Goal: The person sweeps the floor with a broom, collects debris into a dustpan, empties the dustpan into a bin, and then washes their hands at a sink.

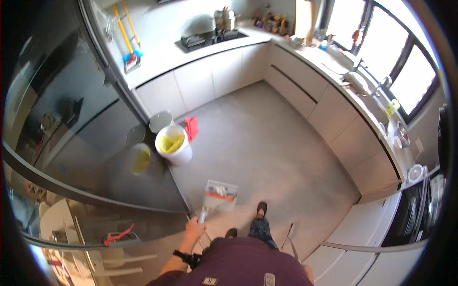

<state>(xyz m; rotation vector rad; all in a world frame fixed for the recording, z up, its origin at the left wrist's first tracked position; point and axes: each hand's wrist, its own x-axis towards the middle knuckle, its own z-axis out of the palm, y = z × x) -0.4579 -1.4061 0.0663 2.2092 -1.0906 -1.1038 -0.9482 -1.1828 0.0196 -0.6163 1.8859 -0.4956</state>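
Looking Down from the Head

Worn on the head, set high above the floor (267, 138), and facing steeply down and forward. Takes in the wearer's garment (238, 260) very near, along the lower edge, with the left hand (194, 230) and dustpan (226, 202) a little farther out. Reaches across to cabinets (193, 85) on the far side and windows (386, 45) at upper right. Spreads fisheye-wide, bending straight edges toward a dark rim.
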